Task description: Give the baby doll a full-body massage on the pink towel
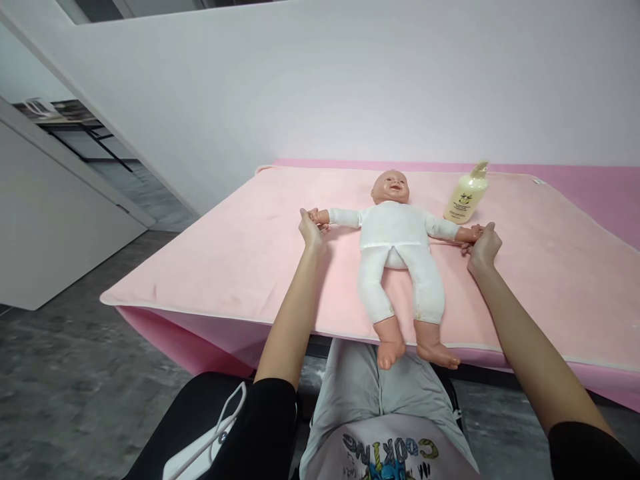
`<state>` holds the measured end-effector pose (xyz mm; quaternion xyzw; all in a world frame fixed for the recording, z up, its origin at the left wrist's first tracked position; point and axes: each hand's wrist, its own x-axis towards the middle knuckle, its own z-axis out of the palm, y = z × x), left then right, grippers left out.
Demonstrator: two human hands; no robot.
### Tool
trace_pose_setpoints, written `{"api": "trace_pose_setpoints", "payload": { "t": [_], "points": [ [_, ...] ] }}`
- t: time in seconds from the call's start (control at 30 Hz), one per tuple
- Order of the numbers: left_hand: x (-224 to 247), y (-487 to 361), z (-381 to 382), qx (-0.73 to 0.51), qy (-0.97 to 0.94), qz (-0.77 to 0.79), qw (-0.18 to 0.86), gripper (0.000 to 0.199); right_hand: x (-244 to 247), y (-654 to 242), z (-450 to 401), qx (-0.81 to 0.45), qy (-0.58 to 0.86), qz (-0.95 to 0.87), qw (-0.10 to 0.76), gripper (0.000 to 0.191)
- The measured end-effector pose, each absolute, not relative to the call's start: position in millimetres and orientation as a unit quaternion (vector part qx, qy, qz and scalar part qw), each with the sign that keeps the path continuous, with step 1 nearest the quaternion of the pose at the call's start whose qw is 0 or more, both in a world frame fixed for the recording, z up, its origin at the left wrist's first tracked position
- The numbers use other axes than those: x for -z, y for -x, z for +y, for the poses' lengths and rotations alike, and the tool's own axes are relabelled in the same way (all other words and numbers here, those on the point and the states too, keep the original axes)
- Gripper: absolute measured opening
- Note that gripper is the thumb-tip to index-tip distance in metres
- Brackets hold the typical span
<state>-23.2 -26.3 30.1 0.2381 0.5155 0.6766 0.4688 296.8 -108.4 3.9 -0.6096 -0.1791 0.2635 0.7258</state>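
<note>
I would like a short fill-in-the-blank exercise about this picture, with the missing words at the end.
1. The doll lies on its ____, face up, on the blanket.
2. The colour of the doll's cloth body is ____.
3. Of the left hand and the right hand, the one nearer to the bottle is the ____ one.
4. The doll's bare ____ reach past the front edge of the blanket.

Missing words: back; white; right; feet.

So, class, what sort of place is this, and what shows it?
Possibly an indoor baby-care practice room: a baby doll lies on a pink-draped table, with a pale yellow pump bottle near its arm and a white wall behind.
</note>
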Motion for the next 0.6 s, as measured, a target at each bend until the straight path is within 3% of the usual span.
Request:
{"api": "trace_pose_setpoints", "payload": {
  "t": [0.2, 0.4, 0.6],
  "points": [
    [-26.7, 19.7, -26.2, -0.677, -0.285, 0.505, 0.452, 0.024, -1.6, -299.3, -108.3, -0.256, 0.616, -0.208, 0.716, 0.027],
    [-28.8, 20.6, -26.8, -0.671, -0.230, 0.501, 0.495, 0.039, -0.5, -300.2, -107.9, -0.263, 0.612, -0.189, 0.722, 0.031],
    [-27.7, 23.9, -26.0, -0.659, -0.211, 0.503, 0.518, 0.016, 1.5, -301.1, -108.6, -0.258, 0.623, -0.209, 0.708, 0.025]
  ]
}}
